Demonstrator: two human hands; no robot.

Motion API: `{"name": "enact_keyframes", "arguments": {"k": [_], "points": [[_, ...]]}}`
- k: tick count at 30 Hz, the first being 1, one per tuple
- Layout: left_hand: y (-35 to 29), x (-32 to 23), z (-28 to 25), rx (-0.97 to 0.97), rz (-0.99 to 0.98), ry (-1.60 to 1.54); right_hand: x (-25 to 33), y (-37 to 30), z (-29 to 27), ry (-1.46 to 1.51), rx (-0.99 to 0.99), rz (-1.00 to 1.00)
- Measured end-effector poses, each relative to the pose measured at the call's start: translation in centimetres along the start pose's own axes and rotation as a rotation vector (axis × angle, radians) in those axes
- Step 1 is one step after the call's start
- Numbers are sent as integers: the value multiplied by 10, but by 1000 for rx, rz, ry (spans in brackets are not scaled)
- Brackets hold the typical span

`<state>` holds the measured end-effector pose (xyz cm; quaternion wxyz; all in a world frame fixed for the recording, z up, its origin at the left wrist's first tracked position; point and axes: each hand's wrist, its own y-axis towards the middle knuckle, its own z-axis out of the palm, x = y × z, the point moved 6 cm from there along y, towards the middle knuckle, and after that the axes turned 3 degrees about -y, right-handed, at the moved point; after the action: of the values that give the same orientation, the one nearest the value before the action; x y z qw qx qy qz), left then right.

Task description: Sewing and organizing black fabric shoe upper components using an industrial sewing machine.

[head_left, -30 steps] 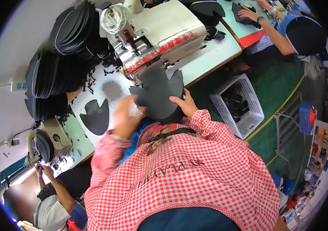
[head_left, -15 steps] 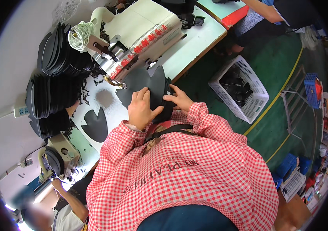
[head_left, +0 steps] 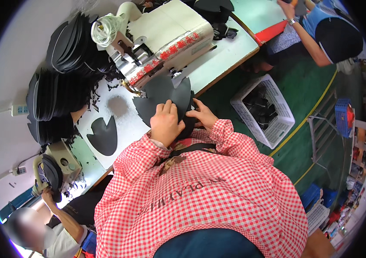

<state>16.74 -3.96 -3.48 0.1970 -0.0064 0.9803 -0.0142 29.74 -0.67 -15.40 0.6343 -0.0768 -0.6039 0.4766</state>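
Observation:
A black notched sheet piece lies under the front of a cream machine with red markings. My left hand rests on its near part, fingers flat and close together, thumb apart. My right hand is closed at the right edge, thumb and fingers around a stack of black pieces held against my front. Most of that stack is hidden by my hands and the upper piece. Left of my left hand, one loose black notched piece lies flat on the white table.
Tall stacks of black pieces line the table's left side, with scraps around them. A white crate with dark pieces stands on the green floor at right. One co-worker sits lower left by another machine; another is at upper right.
The sheet piece has turned a little under the machine, and my left hand has shifted slightly right and nearer with it. The whole view has shifted slightly. The upper-right co-worker's arm shows more.

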Motion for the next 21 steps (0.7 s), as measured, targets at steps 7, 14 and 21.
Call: {"name": "enact_keyframes", "arguments": {"k": [7,14,21], "points": [[1,0,10,-102,39,95,-9,11,-7,-175,-98,-159],[-9,21,-9,-53,98,-66,9,1,0,-148,-148,-88],[-7,3,4,-138,49,116,11,2,1,-168,-98,-117]]}}
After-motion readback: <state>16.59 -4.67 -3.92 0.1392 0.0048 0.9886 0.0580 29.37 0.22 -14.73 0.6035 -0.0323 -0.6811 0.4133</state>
